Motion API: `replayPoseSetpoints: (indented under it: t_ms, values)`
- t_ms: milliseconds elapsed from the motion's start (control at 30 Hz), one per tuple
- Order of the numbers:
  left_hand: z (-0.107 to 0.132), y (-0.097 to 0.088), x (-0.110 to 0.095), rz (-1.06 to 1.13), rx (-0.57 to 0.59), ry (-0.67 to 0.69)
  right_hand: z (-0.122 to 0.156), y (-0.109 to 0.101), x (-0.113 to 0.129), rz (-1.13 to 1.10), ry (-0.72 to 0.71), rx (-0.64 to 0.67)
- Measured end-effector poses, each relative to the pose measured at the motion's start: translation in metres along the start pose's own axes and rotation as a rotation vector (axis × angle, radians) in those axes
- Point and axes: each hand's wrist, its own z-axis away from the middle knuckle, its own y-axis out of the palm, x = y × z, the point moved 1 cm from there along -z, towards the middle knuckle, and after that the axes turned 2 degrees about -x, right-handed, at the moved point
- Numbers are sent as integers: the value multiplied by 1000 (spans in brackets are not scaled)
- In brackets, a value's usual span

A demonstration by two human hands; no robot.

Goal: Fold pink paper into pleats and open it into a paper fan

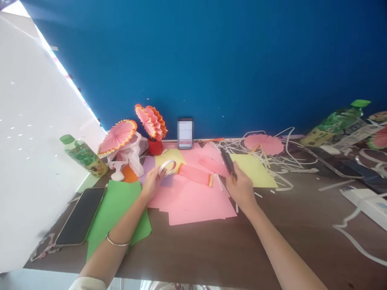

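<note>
My left hand (152,183) grips a white ring-shaped roll of tape (167,166) at its edge, above the colored paper. In my right hand (241,185) is a pair of black scissors (227,161), blurred, pointing up and to the left; the fingers wrap its handle. Between the hands lies a folded pink paper strip (196,176) with orange and yellow zigzag ends. Another pink strip (211,164) lies just behind it. Beneath them is a stack of pink paper sheets (196,205), with a yellow sheet (254,169) to the right, partly behind my right hand.
Green sheets (121,205) and a phone (81,217) lie at left. Behind stand pleated paper flowers (152,123), a red pot (155,147), a bottle (84,155) and an upright phone (185,133). White strips (287,161) tangle at right, near another bottle (335,123) and a power strip (367,205).
</note>
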Motion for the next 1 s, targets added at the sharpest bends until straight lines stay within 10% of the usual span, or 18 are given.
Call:
replayPoseSetpoints:
  t_ms: [333, 400, 600, 833, 1000]
  values:
    - [15, 19, -1, 448, 141, -299, -15, -16, -43, 501, 93, -48]
    - [19, 24, 2, 449, 144, -332, -9, -12, -22, 381, -49, -55]
    - [33, 40, 6, 468, 233, -404, 38, 10, 64, -441, -550, 466]
    - [50, 49, -7, -159, 493, -4, 41, 20, 59, -959, 153, 537]
    - [53, 50, -1, -522, 629, 207, 39, 23, 54, -1042, 218, 539]
